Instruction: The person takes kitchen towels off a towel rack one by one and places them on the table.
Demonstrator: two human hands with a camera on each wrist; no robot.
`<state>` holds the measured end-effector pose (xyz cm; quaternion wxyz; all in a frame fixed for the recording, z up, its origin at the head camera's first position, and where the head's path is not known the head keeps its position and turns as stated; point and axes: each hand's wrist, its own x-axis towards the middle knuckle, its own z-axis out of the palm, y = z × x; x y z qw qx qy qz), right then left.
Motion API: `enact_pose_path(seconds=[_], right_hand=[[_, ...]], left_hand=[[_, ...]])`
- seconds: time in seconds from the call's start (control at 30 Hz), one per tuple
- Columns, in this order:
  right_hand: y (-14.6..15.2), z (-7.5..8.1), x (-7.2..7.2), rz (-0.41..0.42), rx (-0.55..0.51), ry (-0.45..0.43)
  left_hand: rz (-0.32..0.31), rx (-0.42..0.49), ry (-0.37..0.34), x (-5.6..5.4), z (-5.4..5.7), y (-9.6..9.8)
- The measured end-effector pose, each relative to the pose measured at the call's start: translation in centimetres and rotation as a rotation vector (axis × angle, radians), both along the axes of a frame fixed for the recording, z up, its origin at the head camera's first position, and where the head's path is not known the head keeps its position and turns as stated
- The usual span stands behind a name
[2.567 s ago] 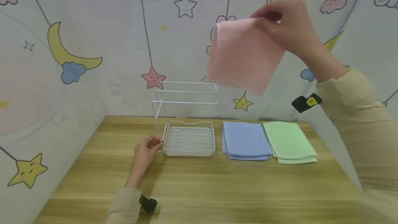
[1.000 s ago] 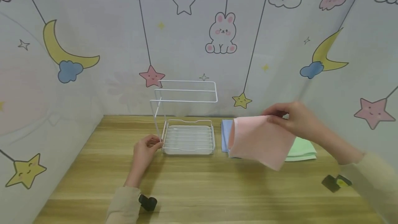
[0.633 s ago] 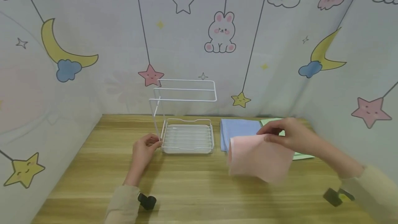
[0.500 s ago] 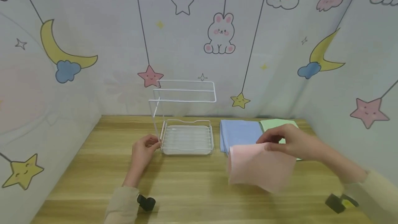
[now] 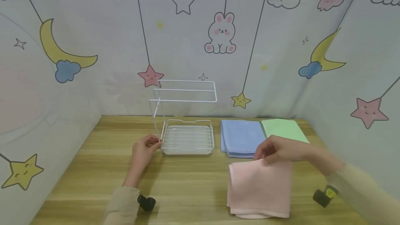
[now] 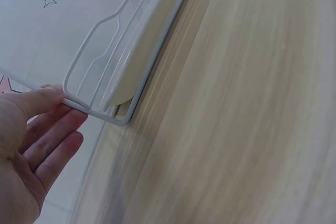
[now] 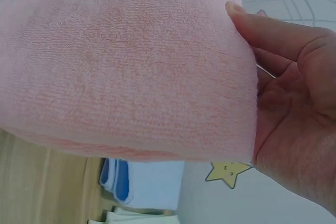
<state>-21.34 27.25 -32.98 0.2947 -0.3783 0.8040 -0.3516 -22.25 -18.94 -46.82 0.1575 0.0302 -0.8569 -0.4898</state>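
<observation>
My right hand (image 5: 278, 150) pinches the upper edge of a folded pink towel (image 5: 260, 192) between thumb and fingers. In the head view the towel hangs or lies in front of the blue towel; whether its lower edge touches the table I cannot tell. The right wrist view shows its terry surface (image 7: 126, 66) up close. On the left, my left hand (image 5: 144, 152) pinches the lower left side of a white wire rack (image 5: 184, 101). Its thumb and fingertips meet the thin wire in the left wrist view. Upper bars reach rightward over the rack's tray (image 5: 187, 150).
A folded blue towel (image 5: 242, 136) lies right of the rack, with a folded green towel (image 5: 285, 129) beside it, partly behind the right hand. The wooden table (image 5: 184, 190) ends at a patterned wall cloth (image 5: 187, 44) at the back.
The pink towel has come down from high in the air, past the other towels, toward the table's front, held by the right hand throughout. The left hand stays on the rack.
</observation>
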Motion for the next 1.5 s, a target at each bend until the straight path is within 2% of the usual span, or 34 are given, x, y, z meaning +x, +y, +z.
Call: enact_pose_path(seconds=[0.2,0.47,0.7,0.9,1.07,1.17,1.37,1.5], right_hand=[[0.3,-2.6,-2.4,0.001,0.054,-0.063],[0.4,-5.2,-4.1,-0.034,0.128,-0.095],[0.6,-6.6,-5.2,-0.057,0.149,-0.006],[0.4,-7.7,-5.6,-0.108,0.165,0.066],[0.5,-8.8,-5.7,-0.147,0.15,0.112],[0.6,-9.4,-5.6,-0.166,0.143,0.122],[0.5,-9.9,-5.4,-0.215,0.125,0.139],[0.8,-10.2,-5.1,-0.214,0.103,0.151]], left_hand=[[-0.012,0.005,0.004,0.2,0.0,0.1],[-0.016,0.019,-0.002,0.5,0.0,0.3],[0.0,0.006,0.0,0.4,-0.1,0.2],[0.005,-0.007,0.025,0.1,0.1,0.0],[-0.007,0.001,-0.015,-0.1,0.2,-0.1],[-0.021,0.004,-0.029,-0.2,0.2,-0.2],[-0.036,0.003,-0.012,-0.5,0.4,-0.4],[-0.039,-0.001,-0.013,-0.4,0.4,-0.3]])
